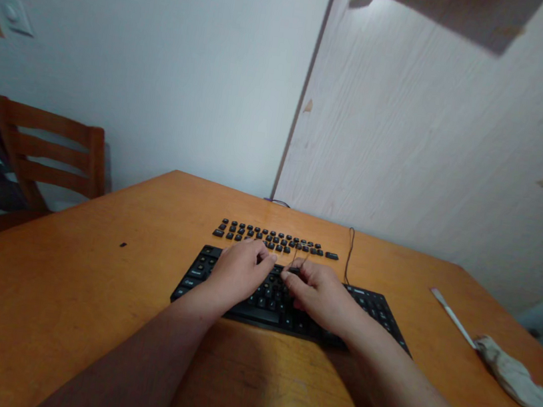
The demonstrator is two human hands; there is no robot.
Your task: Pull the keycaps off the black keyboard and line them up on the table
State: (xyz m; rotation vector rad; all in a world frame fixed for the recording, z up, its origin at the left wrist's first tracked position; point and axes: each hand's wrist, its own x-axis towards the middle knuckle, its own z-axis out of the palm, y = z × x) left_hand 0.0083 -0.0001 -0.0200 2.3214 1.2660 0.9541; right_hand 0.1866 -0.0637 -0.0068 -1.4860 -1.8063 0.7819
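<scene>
My left grip (241, 268) lies over the black keyboard (259, 313), fingers bent; I cannot tell whether it holds anything. My right grip (322, 295) is pinched closed on a thin wire tool (295, 255), just above the keyboard's middle. The keyboard sits on the wooden worktop (87, 292), rows of detached keycaps (273, 234) just beyond it, a crumpled cloth (513, 375) off right.
</scene>
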